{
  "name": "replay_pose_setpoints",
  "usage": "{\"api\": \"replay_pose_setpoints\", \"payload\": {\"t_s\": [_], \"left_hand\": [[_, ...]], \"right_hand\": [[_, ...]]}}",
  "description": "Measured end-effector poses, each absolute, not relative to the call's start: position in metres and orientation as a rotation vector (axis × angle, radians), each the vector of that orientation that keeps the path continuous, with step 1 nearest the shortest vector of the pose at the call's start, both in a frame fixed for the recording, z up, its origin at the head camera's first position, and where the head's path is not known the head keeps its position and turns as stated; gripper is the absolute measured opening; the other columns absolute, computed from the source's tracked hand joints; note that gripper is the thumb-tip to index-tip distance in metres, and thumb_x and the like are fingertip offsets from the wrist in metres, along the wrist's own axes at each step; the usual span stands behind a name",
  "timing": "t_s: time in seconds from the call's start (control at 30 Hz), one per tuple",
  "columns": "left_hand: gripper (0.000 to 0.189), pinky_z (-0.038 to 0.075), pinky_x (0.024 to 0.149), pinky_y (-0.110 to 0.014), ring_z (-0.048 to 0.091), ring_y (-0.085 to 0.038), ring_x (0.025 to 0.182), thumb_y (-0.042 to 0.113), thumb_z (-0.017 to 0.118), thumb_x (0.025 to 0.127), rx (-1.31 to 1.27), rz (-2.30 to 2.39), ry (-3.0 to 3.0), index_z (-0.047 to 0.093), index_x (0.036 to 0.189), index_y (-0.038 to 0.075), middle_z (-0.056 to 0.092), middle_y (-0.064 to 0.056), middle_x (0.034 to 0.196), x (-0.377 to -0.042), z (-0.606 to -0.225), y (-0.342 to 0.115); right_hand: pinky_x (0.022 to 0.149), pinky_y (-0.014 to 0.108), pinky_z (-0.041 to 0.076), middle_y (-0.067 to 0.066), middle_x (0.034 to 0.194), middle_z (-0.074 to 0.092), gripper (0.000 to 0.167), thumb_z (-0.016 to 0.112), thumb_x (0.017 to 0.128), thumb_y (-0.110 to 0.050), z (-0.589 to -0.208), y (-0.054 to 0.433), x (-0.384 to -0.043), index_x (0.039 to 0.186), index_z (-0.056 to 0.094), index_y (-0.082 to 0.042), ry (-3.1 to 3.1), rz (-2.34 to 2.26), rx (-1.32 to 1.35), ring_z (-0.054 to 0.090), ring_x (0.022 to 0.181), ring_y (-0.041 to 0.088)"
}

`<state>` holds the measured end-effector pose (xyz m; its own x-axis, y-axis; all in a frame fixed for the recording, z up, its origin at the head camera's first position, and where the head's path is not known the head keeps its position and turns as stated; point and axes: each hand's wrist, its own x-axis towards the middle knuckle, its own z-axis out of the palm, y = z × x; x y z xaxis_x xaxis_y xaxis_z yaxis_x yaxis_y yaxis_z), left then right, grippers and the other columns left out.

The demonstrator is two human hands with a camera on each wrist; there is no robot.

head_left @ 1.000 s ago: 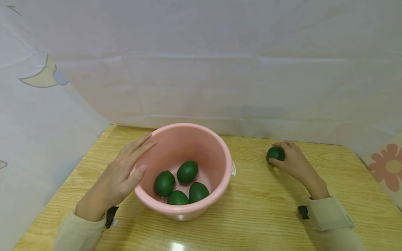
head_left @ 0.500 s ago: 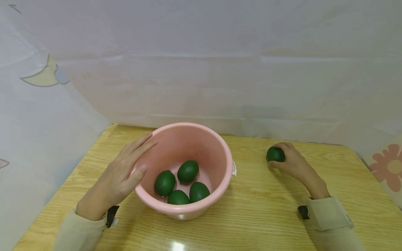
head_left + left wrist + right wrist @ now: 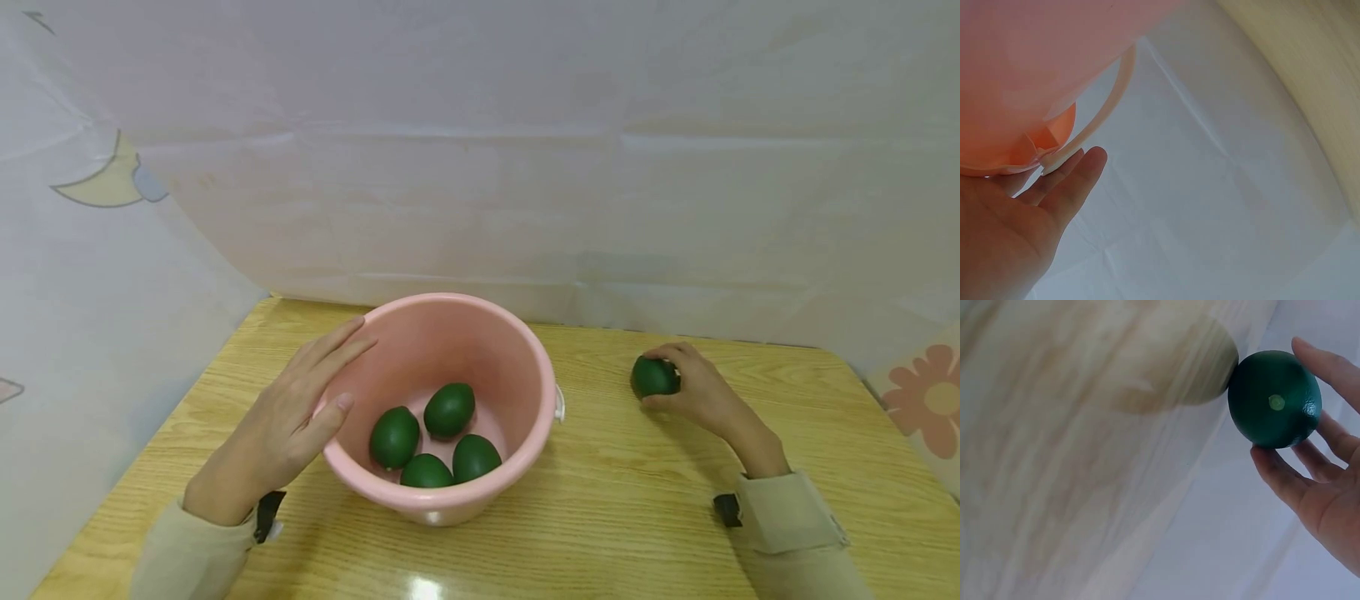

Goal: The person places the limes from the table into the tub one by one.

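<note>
My right hand (image 3: 693,387) holds a dark green lime (image 3: 652,377) between thumb and fingers on the table's right side. In the right wrist view, the lime (image 3: 1272,400) shows a pale round stem spot and meets its own reflection at the glossy tabletop. On the left, my left hand (image 3: 281,417) rests with straight fingers on the rim of a pink bucket (image 3: 536,425). Several more limes (image 3: 448,411) lie at the bottom of the bucket. The left wrist view has the fingers (image 3: 1079,181) just under the rim, beside the pale bucket handle (image 3: 1113,100).
The wood-grain table (image 3: 600,517) carries the bucket and the held lime. A pale sheet (image 3: 465,167) with printed shapes hangs right behind the table's back edge and along the left side. A white handle joint (image 3: 559,404) sticks out from the bucket's right side.
My right hand has shifted the lime slightly left and toward me, and the lime has turned a little. The left hand and bucket have stayed nearly still.
</note>
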<state>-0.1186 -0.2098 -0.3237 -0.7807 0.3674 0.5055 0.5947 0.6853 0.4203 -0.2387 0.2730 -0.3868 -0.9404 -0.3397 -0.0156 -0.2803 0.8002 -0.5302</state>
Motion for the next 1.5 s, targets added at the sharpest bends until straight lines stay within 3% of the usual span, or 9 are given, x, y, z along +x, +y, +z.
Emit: {"api": "replay_pose_setpoints", "payload": {"t_s": [0.4, 0.87, 1.5], "left_hand": [[0.056, 0.036, 0.104, -0.064, 0.035, -0.031, 0.145, 0.011, 0.051, 0.095, -0.743, -0.821, -2.545, 0.045, 0.15, 0.017, 0.035, -0.007, 0.16, -0.118, -0.324, -0.211], [0.057, 0.036, 0.105, -0.063, 0.034, -0.031, 0.145, 0.012, 0.052, 0.094, -0.74, -0.809, -2.567, 0.044, 0.15, 0.018, 0.033, -0.007, 0.161, -0.118, -0.324, -0.211], [0.057, 0.035, 0.105, -0.063, 0.033, -0.031, 0.146, 0.011, 0.053, 0.094, -0.732, -0.808, -2.576, 0.044, 0.15, 0.019, 0.033, -0.007, 0.161, -0.118, -0.323, -0.213]], "right_hand": [[0.091, 0.069, 0.044, 0.037, 0.139, 0.043, 0.072, 0.083, 0.077, -0.009, -0.388, 0.272, -0.238, 0.137, 0.046, 0.005, 2.825, -0.818, -0.528, 0.046, 0.12, 0.058], [0.083, 0.058, 0.053, 0.035, 0.132, 0.052, 0.067, 0.083, 0.079, -0.014, -0.386, 0.273, -0.232, 0.134, 0.049, 0.001, 2.824, -0.825, -0.511, 0.056, 0.111, 0.052], [0.085, 0.056, 0.055, 0.031, 0.139, 0.046, 0.066, 0.078, 0.084, -0.01, -0.372, 0.258, -0.219, 0.141, 0.046, 0.0, 2.865, -0.956, -0.584, 0.056, 0.115, 0.052]]}}
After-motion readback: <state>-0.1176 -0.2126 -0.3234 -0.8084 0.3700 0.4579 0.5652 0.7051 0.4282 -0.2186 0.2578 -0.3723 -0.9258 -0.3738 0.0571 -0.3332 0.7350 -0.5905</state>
